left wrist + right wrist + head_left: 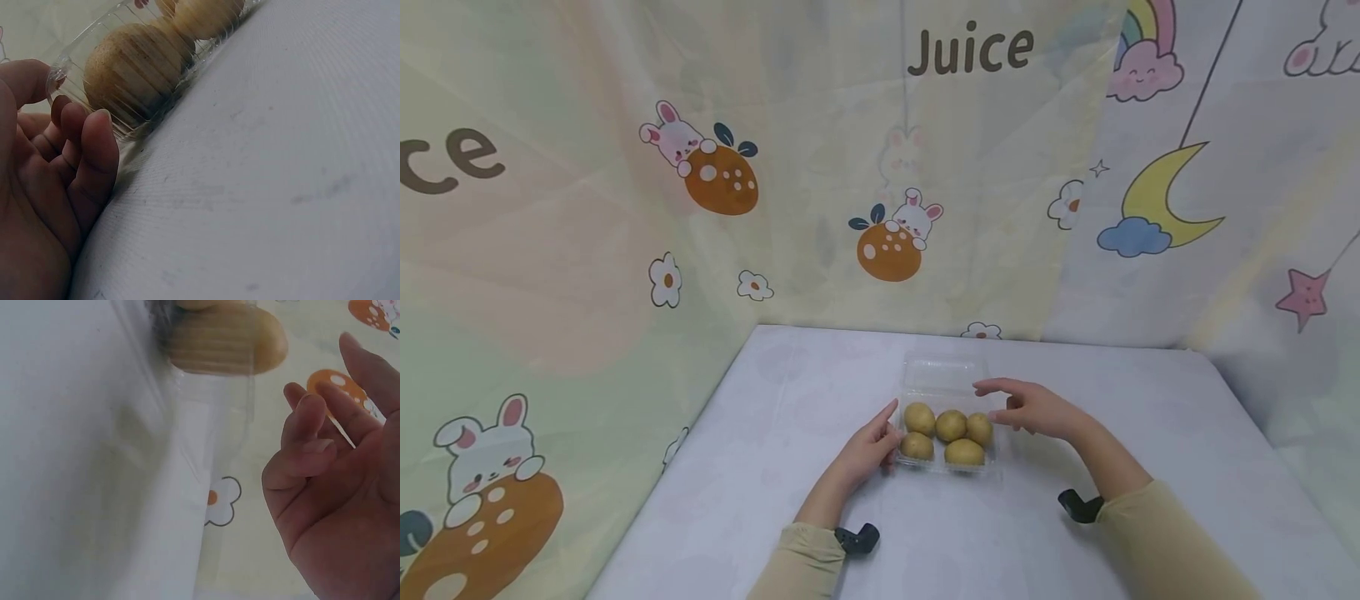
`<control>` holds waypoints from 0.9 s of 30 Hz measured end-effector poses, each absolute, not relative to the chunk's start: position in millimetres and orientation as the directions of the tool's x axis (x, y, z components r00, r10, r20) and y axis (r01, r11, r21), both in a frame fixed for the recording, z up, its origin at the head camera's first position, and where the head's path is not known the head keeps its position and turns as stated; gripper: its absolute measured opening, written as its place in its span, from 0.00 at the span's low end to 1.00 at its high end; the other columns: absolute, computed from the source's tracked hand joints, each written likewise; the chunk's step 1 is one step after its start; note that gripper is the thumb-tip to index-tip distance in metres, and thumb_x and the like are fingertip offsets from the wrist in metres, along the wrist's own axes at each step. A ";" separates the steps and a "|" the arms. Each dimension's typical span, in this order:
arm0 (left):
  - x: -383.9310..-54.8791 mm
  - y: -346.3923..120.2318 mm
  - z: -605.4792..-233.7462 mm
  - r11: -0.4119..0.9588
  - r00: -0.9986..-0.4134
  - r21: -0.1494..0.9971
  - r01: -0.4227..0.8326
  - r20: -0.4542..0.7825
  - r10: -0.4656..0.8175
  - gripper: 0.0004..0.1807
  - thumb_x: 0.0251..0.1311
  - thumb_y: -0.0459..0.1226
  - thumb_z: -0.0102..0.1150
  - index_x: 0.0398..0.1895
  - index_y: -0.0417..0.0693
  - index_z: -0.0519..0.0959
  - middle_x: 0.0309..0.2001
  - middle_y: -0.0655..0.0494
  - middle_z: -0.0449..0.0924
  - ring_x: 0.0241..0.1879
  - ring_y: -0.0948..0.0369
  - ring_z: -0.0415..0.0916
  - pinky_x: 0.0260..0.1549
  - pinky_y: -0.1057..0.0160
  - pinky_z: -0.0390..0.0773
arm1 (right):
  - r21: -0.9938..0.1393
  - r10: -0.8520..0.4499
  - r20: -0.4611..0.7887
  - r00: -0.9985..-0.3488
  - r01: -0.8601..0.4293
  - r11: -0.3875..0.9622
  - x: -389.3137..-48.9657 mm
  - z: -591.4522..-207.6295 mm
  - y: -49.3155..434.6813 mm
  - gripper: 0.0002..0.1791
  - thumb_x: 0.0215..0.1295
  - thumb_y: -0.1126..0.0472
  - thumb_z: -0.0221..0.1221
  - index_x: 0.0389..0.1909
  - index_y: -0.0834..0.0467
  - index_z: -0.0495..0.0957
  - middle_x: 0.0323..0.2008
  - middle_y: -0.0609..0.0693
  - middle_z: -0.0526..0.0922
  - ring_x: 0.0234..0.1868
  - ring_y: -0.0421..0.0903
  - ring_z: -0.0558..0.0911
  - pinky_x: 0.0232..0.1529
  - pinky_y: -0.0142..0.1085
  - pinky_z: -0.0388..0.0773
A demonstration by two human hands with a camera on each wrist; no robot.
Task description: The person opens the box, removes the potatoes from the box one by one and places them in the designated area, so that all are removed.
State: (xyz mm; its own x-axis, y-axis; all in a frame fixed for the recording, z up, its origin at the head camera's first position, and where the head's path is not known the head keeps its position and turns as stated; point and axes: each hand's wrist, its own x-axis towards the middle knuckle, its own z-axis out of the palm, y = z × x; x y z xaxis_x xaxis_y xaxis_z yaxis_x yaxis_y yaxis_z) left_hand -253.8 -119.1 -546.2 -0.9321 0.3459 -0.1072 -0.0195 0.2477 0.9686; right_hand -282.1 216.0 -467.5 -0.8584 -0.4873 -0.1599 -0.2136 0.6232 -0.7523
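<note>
A hinged clear plastic container with its lid laid back holds several yellow-brown potatoes. My left hand is at the container's left side. In the left wrist view, the left fingers are bent against the end wall, and one fingertip shows through the plastic, pinching the rim. A potato lies just behind that wall. My right hand hovers at the container's right side, near the lid hinge. The right wrist view shows its fingers loosely bent, apart from the container, holding nothing.
A white cloth-covered table bears the container near its far half. Printed curtains with rabbits, flowers and a moon hang behind and beside the table. Dark devices are strapped at both wrists, below the beige sleeves.
</note>
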 end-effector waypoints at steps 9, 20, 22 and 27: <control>-253.9 -119.0 -547.2 0.255 -0.936 0.967 -0.025 -0.112 0.333 0.34 0.70 0.45 0.55 0.77 0.69 0.56 0.30 0.55 0.73 0.25 0.59 0.74 0.29 0.59 0.81 | -0.732 -0.519 -0.174 -0.837 -0.243 0.636 -276.9 -477.6 210.5 0.31 0.64 0.47 0.64 0.68 0.44 0.70 0.50 0.48 0.80 0.29 0.47 0.76 0.24 0.36 0.74; -255.4 -120.2 -546.2 0.258 -0.934 0.966 -0.014 -0.105 0.342 0.34 0.70 0.45 0.55 0.77 0.66 0.56 0.31 0.55 0.72 0.26 0.59 0.73 0.29 0.59 0.81 | -0.699 -0.525 -0.209 -0.825 -0.249 0.670 -280.5 -483.7 212.4 0.32 0.63 0.46 0.65 0.68 0.41 0.69 0.38 0.50 0.78 0.28 0.45 0.74 0.25 0.38 0.75; -255.8 -120.2 -546.8 0.261 -0.934 0.965 -0.013 -0.105 0.342 0.34 0.70 0.45 0.55 0.77 0.66 0.56 0.31 0.55 0.72 0.26 0.59 0.73 0.29 0.59 0.81 | -0.693 -0.528 -0.205 -0.824 -0.259 0.673 -280.8 -485.2 211.8 0.33 0.62 0.46 0.66 0.68 0.41 0.69 0.42 0.49 0.78 0.30 0.45 0.75 0.27 0.37 0.75; -256.1 -119.9 -548.5 0.258 -0.932 0.966 -0.011 -0.104 0.348 0.35 0.71 0.44 0.55 0.78 0.63 0.56 0.31 0.55 0.72 0.26 0.59 0.73 0.29 0.59 0.81 | -0.676 -0.530 -0.194 -0.826 -0.278 0.682 -280.2 -487.9 209.7 0.34 0.61 0.48 0.67 0.68 0.43 0.70 0.48 0.45 0.77 0.33 0.45 0.74 0.29 0.37 0.75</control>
